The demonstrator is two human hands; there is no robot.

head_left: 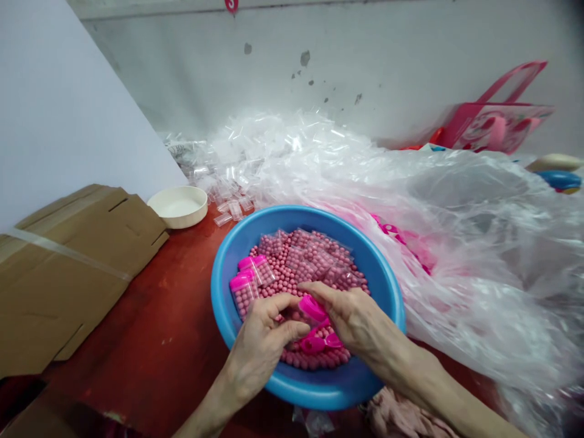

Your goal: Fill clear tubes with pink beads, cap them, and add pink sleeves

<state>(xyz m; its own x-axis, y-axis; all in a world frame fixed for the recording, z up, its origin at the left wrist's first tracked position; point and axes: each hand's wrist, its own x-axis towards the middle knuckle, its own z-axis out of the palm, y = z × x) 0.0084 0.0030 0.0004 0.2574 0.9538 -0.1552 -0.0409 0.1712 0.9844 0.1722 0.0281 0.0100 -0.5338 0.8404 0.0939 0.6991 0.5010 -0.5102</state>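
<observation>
The left hand [260, 347] and the right hand [351, 316] both reached into a blue plastic basin [292, 389] from its near rim. The right hand's fingers were curled down onto a bright pink cap [312, 307], gripping it from above. The left hand was half closed, its thumb and fingers bent together over the contents, but whether it held anything was hidden. More loose pink caps [314, 345] lay just below the right hand.

The basin stood near the table's near edge and was filled with small pink beads [283, 280]. Small clear bags of the same beads [314, 258] lay on top. Two clear bottles with pink caps [243, 293], packed with beads, leaned near the left rim, just beside the left hand.

On the red table [137, 340], flattened cardboard [68, 280] lay to the left, with a round white dish [177, 205] beyond it. Small clear plastic sleeves [228, 207] were scattered behind the basin, and a large heap of clear plastic bags [479, 255] spread to the right. A pink printed bag [497, 125] leaned against the wall [228, 61].
</observation>
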